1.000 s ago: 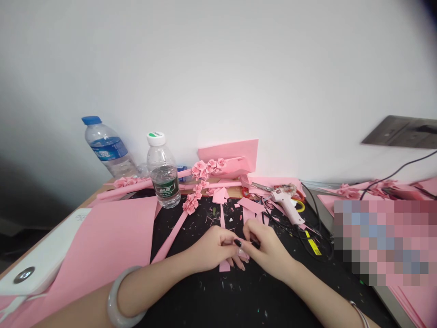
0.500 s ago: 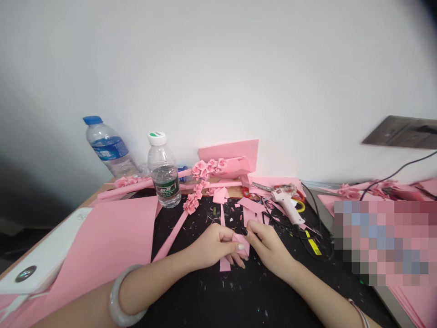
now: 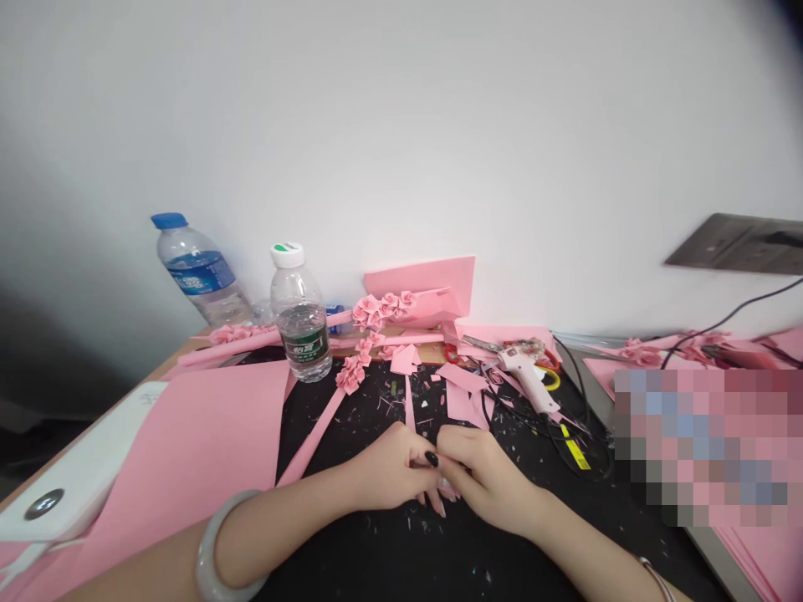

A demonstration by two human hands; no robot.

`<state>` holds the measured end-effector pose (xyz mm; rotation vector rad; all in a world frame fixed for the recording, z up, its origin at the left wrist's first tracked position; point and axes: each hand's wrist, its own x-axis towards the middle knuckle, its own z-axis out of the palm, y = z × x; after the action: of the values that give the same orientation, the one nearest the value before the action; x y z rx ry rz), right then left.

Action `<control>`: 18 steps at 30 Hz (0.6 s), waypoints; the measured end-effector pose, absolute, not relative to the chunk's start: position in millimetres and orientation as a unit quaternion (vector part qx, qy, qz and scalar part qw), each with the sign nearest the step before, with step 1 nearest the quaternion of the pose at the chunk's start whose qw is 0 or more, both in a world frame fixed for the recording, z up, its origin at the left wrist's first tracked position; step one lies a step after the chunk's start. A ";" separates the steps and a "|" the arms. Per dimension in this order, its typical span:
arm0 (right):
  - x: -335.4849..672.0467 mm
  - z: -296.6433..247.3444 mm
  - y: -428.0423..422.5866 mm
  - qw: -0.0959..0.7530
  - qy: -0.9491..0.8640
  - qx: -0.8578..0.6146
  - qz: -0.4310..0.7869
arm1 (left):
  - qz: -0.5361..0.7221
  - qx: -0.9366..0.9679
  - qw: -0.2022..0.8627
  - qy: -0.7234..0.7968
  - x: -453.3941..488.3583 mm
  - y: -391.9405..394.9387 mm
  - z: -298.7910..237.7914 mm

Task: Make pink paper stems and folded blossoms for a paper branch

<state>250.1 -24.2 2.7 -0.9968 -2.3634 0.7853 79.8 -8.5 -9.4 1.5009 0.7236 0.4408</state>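
Note:
My left hand point(image 3: 401, 470) and my right hand point(image 3: 489, 477) meet above the black mat, fingers closed on a small piece of folded pink paper that they now almost wholly cover. The right thumb, with a dark nail, presses across the left fingertips. Beneath and behind the left hand runs a narrow pink paper strip point(image 3: 410, 403). Just beyond the hands lie flat pink paper pieces point(image 3: 461, 403) and a small pink folded piece point(image 3: 405, 359). To the left of them rests a rolled paper stem with pink paper flowers point(image 3: 351, 374).
A clear bottle with a green label point(image 3: 304, 334) stands beyond my left hand; a blue-capped bottle point(image 3: 204, 276) leans at the wall. A glue gun point(image 3: 530, 380) with its black cable and scissors point(image 3: 552, 379) lie at the right. Pink sheets point(image 3: 207, 435) cover the left side beside a white device point(image 3: 81, 460).
My right hand has moved left and slightly down against my left hand. The folded pink paper, visible between them before, is now mostly hidden by the fingers.

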 end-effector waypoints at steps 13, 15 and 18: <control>243.8 1.2 -17.1 0.429 -0.580 -0.479 0.500 | 0.305 0.556 0.681 0.367 84.2 -3.6 -10.2; 241.6 0.6 -18.4 0.440 -0.558 -0.480 0.515 | 0.298 0.558 0.677 0.376 84.3 -4.7 -10.2; 240.4 -0.3 -19.0 0.459 -0.538 -0.477 0.522 | 0.289 0.567 0.668 0.384 84.9 -5.5 -9.8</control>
<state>240.4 -19.0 -0.3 -1.1755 -1.3247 1.2859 84.9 -5.5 -9.8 1.2795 0.8664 0.6527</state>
